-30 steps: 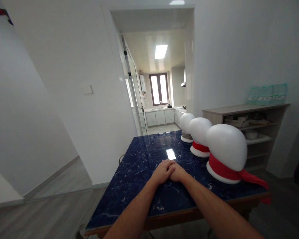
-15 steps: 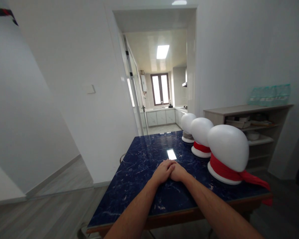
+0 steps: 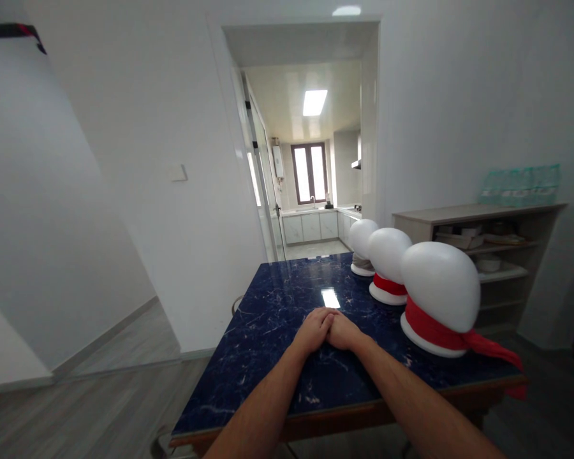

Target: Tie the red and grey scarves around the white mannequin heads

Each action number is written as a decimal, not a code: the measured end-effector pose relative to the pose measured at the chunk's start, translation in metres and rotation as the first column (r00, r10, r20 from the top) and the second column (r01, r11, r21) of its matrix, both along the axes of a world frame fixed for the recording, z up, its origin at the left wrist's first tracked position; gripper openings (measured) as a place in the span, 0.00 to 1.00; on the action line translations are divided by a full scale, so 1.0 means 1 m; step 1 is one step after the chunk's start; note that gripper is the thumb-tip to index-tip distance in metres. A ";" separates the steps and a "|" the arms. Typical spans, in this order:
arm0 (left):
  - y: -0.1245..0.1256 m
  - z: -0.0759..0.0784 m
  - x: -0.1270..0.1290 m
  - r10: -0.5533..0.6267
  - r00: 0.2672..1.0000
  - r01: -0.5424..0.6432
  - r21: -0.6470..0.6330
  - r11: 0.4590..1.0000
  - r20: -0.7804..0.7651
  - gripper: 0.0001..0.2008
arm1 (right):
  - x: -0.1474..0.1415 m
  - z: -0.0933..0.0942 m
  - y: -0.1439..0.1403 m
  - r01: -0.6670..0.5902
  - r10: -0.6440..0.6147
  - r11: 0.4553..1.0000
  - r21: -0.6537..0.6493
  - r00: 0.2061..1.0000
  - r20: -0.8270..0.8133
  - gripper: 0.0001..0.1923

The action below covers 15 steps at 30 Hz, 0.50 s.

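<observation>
My left hand (image 3: pixel 313 329) and my right hand (image 3: pixel 344 331) lie clasped together on the blue marbled table (image 3: pixel 249 357). The left fingers are folded over the right hand, whose own fingers are mostly hidden beneath. No object shows in either hand. To their right, a white mannequin head (image 3: pixel 442 287) has a red scarf (image 3: pixel 433 328) around its neck, with a loose end hanging over the table edge. Behind it stands a second white head (image 3: pixel 390 252) with a red band (image 3: pixel 388 285). The farthest head (image 3: pixel 363 237) wears a grey band (image 3: pixel 362 262).
A low wooden shelf unit (image 3: pixel 478 214) stands against the right wall, with several bottles (image 3: pixel 519 185) on top and boxes and dishes inside. Beyond the table, a doorway opens onto a kitchen with white cabinets (image 3: pixel 310 227). A chair's metal frame (image 3: pixel 236 305) shows at the table's left side.
The view has shifted very slightly, so everything sits a little lower and further right. My hands stay clasped, and the mannequin heads have not moved on the table.
</observation>
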<state>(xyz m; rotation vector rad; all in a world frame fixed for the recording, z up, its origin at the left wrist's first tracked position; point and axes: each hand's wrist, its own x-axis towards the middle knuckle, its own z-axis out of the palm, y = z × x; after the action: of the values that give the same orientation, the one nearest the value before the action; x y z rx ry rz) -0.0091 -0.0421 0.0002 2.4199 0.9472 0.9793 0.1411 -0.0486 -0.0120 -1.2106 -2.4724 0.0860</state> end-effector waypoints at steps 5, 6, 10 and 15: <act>0.006 -0.004 -0.001 0.122 0.992 -0.122 0.006 0.993 0.043 0.26 | 0.009 0.045 -0.044 0.103 -0.103 0.995 -0.007 0.995 -0.004 0.16; 0.007 -0.004 -0.001 0.119 0.992 -0.119 0.008 0.993 0.039 0.26 | 0.016 0.062 -0.057 0.134 -0.134 0.991 0.010 0.991 -0.024 0.15; 0.007 -0.003 0.001 0.118 0.993 -0.118 0.012 0.993 0.018 0.26 | 0.070 0.144 -0.104 0.356 -0.261 0.868 0.346 0.920 -0.293 0.19; 0.007 -0.003 0.002 0.129 0.991 -0.129 -0.007 0.992 0.015 0.26 | 0.158 0.200 -0.121 0.758 -0.625 0.421 0.499 0.641 -0.446 0.35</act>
<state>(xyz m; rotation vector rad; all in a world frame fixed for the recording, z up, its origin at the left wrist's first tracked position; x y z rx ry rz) -0.0072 -0.0352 -0.0029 2.3675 1.1118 1.0363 0.2992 -0.1695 0.1877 -1.6522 -1.3908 -0.7981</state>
